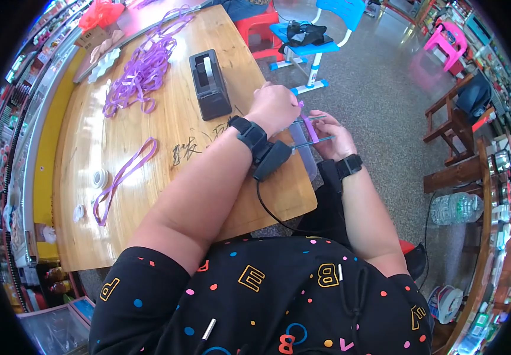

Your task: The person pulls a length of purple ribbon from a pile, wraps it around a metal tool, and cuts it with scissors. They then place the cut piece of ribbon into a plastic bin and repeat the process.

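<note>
Wooden tabletop (175, 121), black handwriting (187, 151)
Left hand (276, 108) and right hand (338, 137) curl at purple ribbon (309, 129); can't tell if fingers pinch.

Covered grips, clipped edges

To the right of the black tape dispenser (214, 102), the left hand (274, 109) turns its back to the camera and covers most of its own fingers; how they meet the purple ribbon (310, 130) cannot be told. Lower right of the tape dispenser, the clear plastic box (307, 158) is partly covered. Above the tape dispenser, a seated person (240, 7) is cut off by the upper edge. Far left of it, shelf goods (0, 177) are too small and blurred to identify.
</note>
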A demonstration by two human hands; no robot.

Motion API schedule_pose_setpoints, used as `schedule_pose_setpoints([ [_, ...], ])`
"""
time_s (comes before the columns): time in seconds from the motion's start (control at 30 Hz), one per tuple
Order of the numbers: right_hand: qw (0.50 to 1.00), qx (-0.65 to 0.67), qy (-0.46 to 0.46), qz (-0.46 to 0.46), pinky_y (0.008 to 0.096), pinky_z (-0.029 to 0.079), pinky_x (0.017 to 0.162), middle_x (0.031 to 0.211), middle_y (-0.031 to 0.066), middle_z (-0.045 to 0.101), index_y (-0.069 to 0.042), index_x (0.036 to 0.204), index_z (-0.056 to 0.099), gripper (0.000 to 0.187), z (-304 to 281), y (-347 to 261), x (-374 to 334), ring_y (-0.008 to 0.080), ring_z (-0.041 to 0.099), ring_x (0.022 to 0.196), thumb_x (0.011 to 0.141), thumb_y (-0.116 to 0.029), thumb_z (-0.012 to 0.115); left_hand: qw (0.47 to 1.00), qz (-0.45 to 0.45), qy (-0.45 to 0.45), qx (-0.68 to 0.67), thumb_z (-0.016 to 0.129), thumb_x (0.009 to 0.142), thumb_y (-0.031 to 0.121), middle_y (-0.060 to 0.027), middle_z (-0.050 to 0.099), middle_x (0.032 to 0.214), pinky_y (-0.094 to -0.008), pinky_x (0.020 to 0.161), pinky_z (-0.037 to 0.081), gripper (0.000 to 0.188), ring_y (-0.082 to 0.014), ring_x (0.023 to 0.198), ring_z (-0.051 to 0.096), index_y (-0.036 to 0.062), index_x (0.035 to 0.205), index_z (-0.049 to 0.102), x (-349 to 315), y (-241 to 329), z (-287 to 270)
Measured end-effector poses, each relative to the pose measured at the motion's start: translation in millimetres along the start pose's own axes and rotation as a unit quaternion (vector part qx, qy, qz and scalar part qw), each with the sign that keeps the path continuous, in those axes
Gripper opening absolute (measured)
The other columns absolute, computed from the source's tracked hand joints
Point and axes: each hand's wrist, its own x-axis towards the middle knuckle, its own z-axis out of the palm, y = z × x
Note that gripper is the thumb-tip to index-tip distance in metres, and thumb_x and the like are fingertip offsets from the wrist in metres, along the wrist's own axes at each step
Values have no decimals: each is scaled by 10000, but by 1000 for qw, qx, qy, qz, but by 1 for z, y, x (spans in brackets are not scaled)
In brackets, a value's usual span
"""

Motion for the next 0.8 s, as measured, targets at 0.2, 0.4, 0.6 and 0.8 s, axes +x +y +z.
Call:
schedule_pose_setpoints([
  [0.2, 993, 28, -115, -12, 298, 482, 745, 935, 82, 635, -18, 1084, 607, 247, 4, 17, 7, 173, 603, 845, 844, -16, 546, 999, -12, -28, 23, 613, 715, 231, -118, 676, 840, -437, 840, 462, 167, -335, 922, 594, 160, 797, 740, 0, 2, 0],
  [0.4, 995, -18, -96, -33, 262, 490, 671, 873, 77, 642, -25, 1026, 624, 174, 1, 22, 13, 152, 613, 776, 859, -60, 592, 996, -28, -75, 37, 651, 715, 256, -118, 677, 866, -437, 853, 450, 159, -334, 963, 577, 151, 797, 738, 2, 6, -4],
  [0.6, 998, -27, -54, -34, 267, 468, 680, 834, 64, 621, -25, 986, 608, 154, 7, 28, -4, 154, 590, 758, 865, -120, 595, 995, 29, 85, -53, 639, 755, 239, -111, 683, 871, -416, 846, 443, 160, -298, 972, 586, 112, 791, 729, -4, 4, 2],
  [0.8, 998, -23, -47, -31, 266, 438, 676, 829, 39, 597, -26, 968, 589, 120, 10, 30, -17, 134, 561, 754, 869, -88, 561, 979, 57, -110, -163, 647, 813, 274, -165, 640, 713, -343, 597, 486, 257, -267, 629, 631, 20, 832, 679, -2, 8, -7],
])
